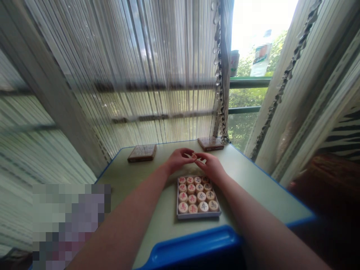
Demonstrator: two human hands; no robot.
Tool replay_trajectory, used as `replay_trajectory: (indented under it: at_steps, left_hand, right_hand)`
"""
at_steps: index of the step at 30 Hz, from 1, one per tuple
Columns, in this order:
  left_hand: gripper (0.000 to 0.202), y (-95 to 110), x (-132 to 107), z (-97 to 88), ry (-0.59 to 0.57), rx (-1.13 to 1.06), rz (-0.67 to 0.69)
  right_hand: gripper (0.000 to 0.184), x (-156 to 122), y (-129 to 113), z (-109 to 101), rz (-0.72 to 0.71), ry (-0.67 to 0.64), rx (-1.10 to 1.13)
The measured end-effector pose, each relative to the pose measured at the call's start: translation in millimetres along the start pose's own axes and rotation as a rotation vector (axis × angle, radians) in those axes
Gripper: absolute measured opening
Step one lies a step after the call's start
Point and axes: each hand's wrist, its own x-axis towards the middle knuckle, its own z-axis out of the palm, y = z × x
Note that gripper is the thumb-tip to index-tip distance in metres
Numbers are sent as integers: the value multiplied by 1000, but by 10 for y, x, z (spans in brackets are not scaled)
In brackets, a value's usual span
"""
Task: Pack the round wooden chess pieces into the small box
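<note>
Risk first: one round wooden game piece (194,156) is pinched between the fingertips of my left hand (178,160) and right hand (210,165), above the far edge of the shallow box (198,215). Both hands are curled narrow around it; if either loosens, I judge the piece would drop onto the packed discs (197,195) and knock their rows askew, or roll off over the table (253,180). Surroundings: two flat patterned boards, one far left (142,152), one far right (210,143), lie well apart from my hands. Curtains (135,75) hang just behind the table, and nothing blocks the box.
</note>
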Motion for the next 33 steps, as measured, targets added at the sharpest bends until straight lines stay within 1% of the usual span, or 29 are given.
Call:
replay_trajectory:
  at_steps: [4,8,14,19,21,26,30,33]
  left_hand:
    - [43,0,-8,-3,-13,-49,-5]
    - [43,7,-18,-50,-71,-74,-1]
    - [34,60,-67,-122,-91,69,-38]
    - [39,79,-90,-111,-75,89,-58]
    - [39,85,-90,-93,-66,63,-67]
    - [40,114,-99,-66,-109,-26,-97]
    - [43,153,-120,-66,-83,-60,-149]
    - [42,199,-133,-52,-89,-68,-166]
  right_hand:
    - [26,2,-12,-17,-10,-2,43]
    - [20,-7,-38,-37,-25,4,71]
    - [15,-13,-60,-59,-54,19,114]
    - [15,-21,-40,-46,-49,13,58]
    - [17,-24,-47,-49,-85,24,36]
    - [15,-27,-78,-79,-187,70,-55]
    - [15,-35,-93,-106,-259,81,-120]
    - [15,-42,-102,-122,-285,133,-157]
